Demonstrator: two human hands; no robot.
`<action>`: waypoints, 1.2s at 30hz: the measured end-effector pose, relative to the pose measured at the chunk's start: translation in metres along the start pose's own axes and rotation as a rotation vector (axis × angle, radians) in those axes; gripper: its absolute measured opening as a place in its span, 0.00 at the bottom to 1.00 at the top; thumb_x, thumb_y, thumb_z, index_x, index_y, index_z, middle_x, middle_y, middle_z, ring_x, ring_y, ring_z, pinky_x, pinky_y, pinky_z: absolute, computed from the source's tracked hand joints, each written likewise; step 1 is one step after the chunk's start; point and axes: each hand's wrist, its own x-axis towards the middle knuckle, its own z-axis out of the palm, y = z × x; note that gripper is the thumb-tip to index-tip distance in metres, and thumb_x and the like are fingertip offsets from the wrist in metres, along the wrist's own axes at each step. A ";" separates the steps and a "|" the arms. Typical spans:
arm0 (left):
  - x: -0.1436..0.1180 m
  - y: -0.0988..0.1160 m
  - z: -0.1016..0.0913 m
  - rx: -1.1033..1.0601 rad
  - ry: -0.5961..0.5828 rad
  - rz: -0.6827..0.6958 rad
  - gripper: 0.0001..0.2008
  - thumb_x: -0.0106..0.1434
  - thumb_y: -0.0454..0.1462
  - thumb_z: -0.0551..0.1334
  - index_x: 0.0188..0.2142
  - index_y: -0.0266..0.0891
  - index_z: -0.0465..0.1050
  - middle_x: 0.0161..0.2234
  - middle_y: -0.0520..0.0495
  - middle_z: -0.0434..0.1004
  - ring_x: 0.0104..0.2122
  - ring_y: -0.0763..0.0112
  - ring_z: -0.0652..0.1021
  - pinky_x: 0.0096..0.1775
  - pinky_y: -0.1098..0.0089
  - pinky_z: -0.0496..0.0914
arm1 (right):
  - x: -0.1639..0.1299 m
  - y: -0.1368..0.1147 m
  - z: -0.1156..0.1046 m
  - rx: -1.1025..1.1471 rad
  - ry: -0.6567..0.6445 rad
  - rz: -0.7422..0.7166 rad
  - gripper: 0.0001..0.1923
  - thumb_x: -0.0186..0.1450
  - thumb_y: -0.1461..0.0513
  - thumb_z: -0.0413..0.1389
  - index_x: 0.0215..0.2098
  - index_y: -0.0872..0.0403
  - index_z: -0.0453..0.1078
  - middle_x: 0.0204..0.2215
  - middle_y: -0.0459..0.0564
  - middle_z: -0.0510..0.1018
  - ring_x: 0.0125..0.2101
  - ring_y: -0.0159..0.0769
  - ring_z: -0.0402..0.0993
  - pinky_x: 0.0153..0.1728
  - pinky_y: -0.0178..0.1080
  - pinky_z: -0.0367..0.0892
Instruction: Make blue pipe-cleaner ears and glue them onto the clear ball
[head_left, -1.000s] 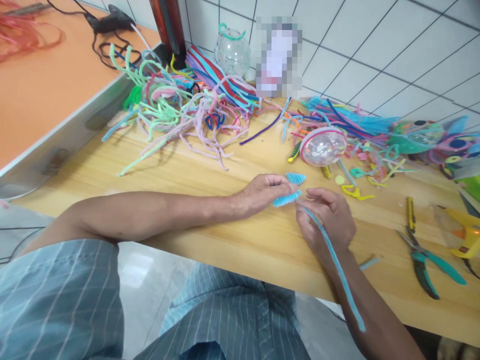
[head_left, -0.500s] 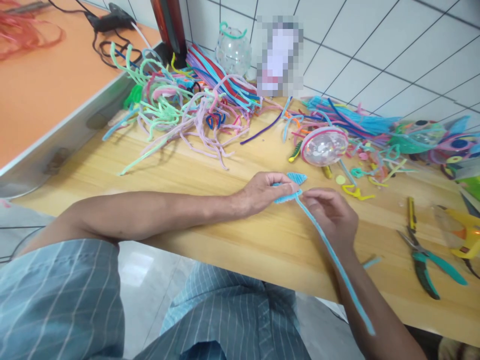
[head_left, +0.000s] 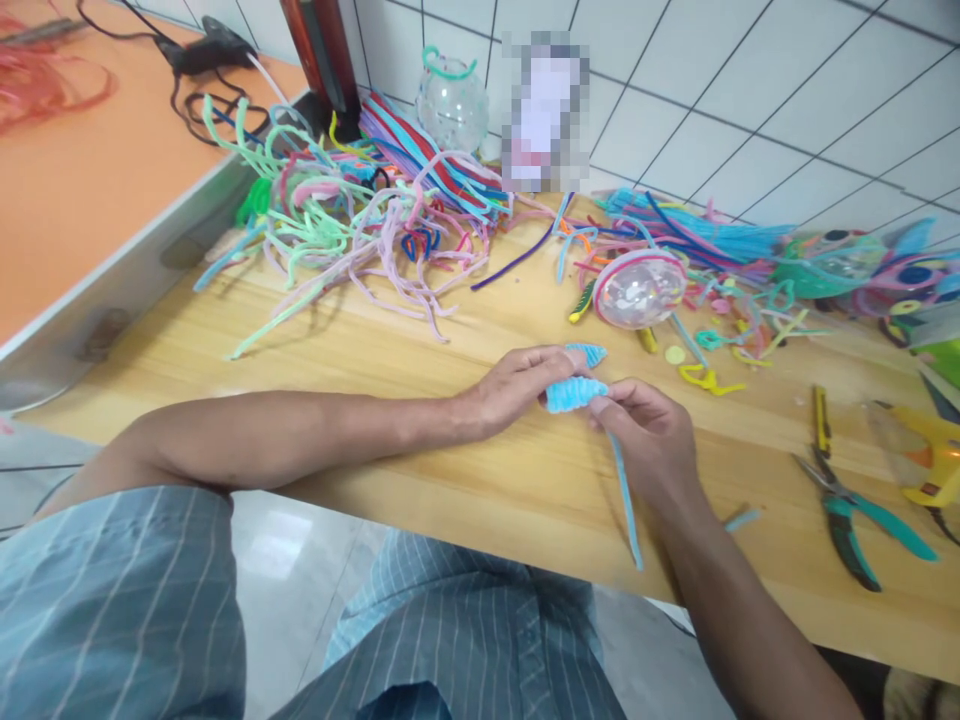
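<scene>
Gripping the ribbed piece (head_left: 574,395), just right of the frame's centre, in the closed left hand (head_left: 525,388); pinching its tip in the right hand (head_left: 651,430), above a dangling tail (head_left: 628,510). Seemingly mid-wrap; calling for steady tension.

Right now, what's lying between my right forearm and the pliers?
In the head view, a short blue strip lies between your right forearm and the pliers.

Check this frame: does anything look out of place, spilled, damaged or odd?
Mainly the pixelated patch at the tiled wall, which hides what is there. The fuzzy stems at left are tangled, unlike the straighter bundle behind them. The blue ridged piece shows no obvious damage.
</scene>
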 end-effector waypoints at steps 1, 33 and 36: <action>0.000 0.001 0.000 0.009 -0.010 -0.003 0.25 0.63 0.57 0.70 0.39 0.36 0.81 0.37 0.48 0.80 0.38 0.70 0.75 0.44 0.68 0.69 | 0.000 0.000 0.000 -0.006 0.005 0.000 0.09 0.58 0.55 0.67 0.26 0.50 0.75 0.20 0.43 0.75 0.23 0.32 0.67 0.27 0.35 0.63; 0.000 0.001 0.004 -0.169 0.006 -0.160 0.19 0.55 0.48 0.78 0.34 0.36 0.78 0.30 0.52 0.78 0.31 0.75 0.74 0.39 0.70 0.67 | 0.002 0.017 -0.009 -0.214 0.069 -0.464 0.05 0.69 0.58 0.66 0.44 0.46 0.80 0.39 0.48 0.84 0.38 0.40 0.80 0.41 0.44 0.76; 0.001 -0.003 0.005 -0.223 0.019 -0.170 0.17 0.53 0.45 0.78 0.34 0.36 0.77 0.31 0.52 0.78 0.31 0.76 0.74 0.39 0.71 0.67 | 0.006 0.015 -0.010 -0.355 0.043 -0.654 0.03 0.71 0.58 0.64 0.42 0.44 0.81 0.41 0.50 0.85 0.40 0.41 0.81 0.41 0.46 0.77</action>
